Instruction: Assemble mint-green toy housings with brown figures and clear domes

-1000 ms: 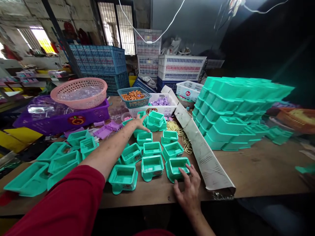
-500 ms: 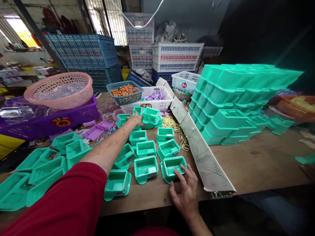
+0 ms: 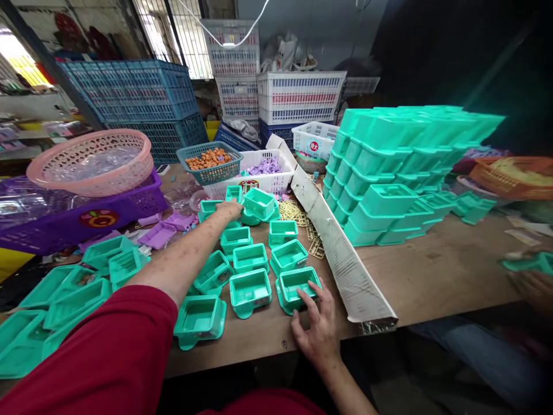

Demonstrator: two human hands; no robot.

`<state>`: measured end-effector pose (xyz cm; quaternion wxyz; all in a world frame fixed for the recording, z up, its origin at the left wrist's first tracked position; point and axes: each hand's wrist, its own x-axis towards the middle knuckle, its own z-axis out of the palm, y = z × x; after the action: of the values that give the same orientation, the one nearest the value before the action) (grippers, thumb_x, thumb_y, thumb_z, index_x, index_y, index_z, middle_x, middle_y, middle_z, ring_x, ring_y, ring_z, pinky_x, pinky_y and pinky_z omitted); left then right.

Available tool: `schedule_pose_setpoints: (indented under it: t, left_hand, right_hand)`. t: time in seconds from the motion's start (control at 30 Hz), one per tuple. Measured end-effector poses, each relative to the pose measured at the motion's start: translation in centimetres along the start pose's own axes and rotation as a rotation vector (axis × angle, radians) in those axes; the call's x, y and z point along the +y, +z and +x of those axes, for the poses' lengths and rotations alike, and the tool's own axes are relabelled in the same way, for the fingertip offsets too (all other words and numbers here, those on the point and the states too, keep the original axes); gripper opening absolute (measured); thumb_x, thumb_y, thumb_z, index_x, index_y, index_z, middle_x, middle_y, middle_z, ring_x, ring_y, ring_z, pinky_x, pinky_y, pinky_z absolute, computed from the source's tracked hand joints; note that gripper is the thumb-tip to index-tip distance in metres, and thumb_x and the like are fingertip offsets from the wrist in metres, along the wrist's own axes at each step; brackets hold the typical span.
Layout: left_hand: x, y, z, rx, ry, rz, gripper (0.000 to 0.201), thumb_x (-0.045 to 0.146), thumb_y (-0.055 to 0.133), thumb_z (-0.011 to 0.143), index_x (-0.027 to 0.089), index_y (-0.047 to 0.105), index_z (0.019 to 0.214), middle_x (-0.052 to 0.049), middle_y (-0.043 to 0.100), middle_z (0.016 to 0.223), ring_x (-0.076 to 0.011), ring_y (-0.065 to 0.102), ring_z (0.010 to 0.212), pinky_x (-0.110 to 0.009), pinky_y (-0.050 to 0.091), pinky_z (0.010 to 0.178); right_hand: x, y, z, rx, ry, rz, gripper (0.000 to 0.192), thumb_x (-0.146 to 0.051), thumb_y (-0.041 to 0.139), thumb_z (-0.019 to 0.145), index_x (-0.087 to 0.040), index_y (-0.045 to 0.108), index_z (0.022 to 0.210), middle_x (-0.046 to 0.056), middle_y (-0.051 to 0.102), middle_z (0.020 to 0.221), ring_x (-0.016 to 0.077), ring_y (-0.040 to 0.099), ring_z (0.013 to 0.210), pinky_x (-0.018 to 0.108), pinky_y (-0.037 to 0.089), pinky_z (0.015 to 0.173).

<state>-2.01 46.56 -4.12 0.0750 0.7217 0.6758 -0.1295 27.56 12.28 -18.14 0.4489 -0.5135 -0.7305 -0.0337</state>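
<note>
Several small green plastic boxes, open at the top, stand in loose rows on the wooden table. My left hand reaches to the far end of these rows, its visible fingers apart, beside a green box and over others; its fingertips are partly hidden. Close to the table's front edge, my right hand has its fingers spread. Its fingertips rest on the rim and inside of the nearest right green box, the thumb lying at the near side. Another green box stands just left of that one.
A white cardboard strip divides the table; stacked green boxes rise beyond it. Behind are a blue-grey basket of orange pieces and a white basket of purple pieces. Larger green trays lie left. Another person's hand shows right.
The view has turned slightly right, so the table contents sit further left. Both my hands stay at nearly the same boxes. At the right, another person's hand has come into view by a green piece.
</note>
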Motion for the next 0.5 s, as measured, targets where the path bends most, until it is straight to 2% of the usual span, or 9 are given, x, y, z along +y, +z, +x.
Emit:
schedule_pose_setpoints:
  t: [0.1, 0.27, 0.5]
  left_hand:
    - [-0.6, -0.3, -0.5, -0.005, 0.016, 0.024, 0.056, 0.044, 0.072, 0.105, 0.023, 0.059, 0.155, -0.015, 0.050, 0.167, -0.0369, 0.054, 0.148, -0.064, 0.048, 0.122]
    - [-1.2, -0.3, -1.3, 0.000, 0.089, 0.039, 0.051, 0.044, 0.071, 0.106, 0.022, 0.062, 0.151, -0.015, 0.055, 0.162, -0.0347, 0.059, 0.142, -0.060, 0.053, 0.117]
    - [-1.1, 0.0, -1.5, 0.031, 0.089, -0.026, 0.051, 0.047, 0.069, 0.106, 0.022, 0.062, 0.150, -0.015, 0.056, 0.161, -0.0331, 0.062, 0.139, -0.058, 0.053, 0.117]
  right_hand:
    - [0.1, 0.1, -0.1, 0.004, 0.000, -0.011, 0.053, -0.020, 0.069, 0.098, -0.025, 0.058, 0.150, 0.017, 0.053, 0.155, 0.0422, 0.052, 0.145, 0.073, 0.054, 0.114]
    - [0.1, 0.1, 0.0, 0.002, 0.005, -0.019, 0.053, -0.021, 0.069, 0.098, -0.027, 0.057, 0.150, 0.016, 0.053, 0.154, 0.0419, 0.052, 0.144, 0.073, 0.054, 0.113]
    - [-0.1, -0.1, 0.1, -0.001, -0.002, -0.015, 0.055, -0.022, 0.069, 0.099, -0.027, 0.055, 0.152, 0.017, 0.052, 0.154, 0.0425, 0.052, 0.143, 0.074, 0.055, 0.112]
